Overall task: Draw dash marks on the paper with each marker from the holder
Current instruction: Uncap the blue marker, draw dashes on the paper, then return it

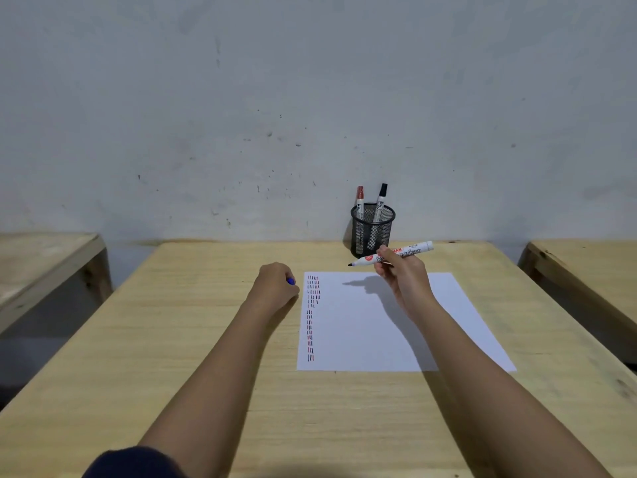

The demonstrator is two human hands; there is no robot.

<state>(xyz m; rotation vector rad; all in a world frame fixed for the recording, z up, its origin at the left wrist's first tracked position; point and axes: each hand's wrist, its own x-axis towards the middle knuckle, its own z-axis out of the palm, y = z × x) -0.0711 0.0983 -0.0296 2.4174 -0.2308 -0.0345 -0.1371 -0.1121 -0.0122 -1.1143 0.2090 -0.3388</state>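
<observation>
A white sheet of paper (386, 326) lies on the wooden table (193, 339), with columns of short red and black dashes (312, 315) along its left edge. My right hand (401, 274) holds an uncapped white marker (393, 256) above the paper's far edge, its dark tip pointing left. My left hand (275, 282) rests as a fist on the table just left of the paper, closed on a blue cap (291, 281). A black mesh holder (372, 231) at the back holds a red-capped marker (360, 201) and a black-capped marker (381, 200).
A grey scuffed wall (310, 98) rises right behind the table. Other wooden tables stand to the left (44, 257) and right (593, 267), separated by gaps. A dark sleeve (134, 464) shows at the bottom left.
</observation>
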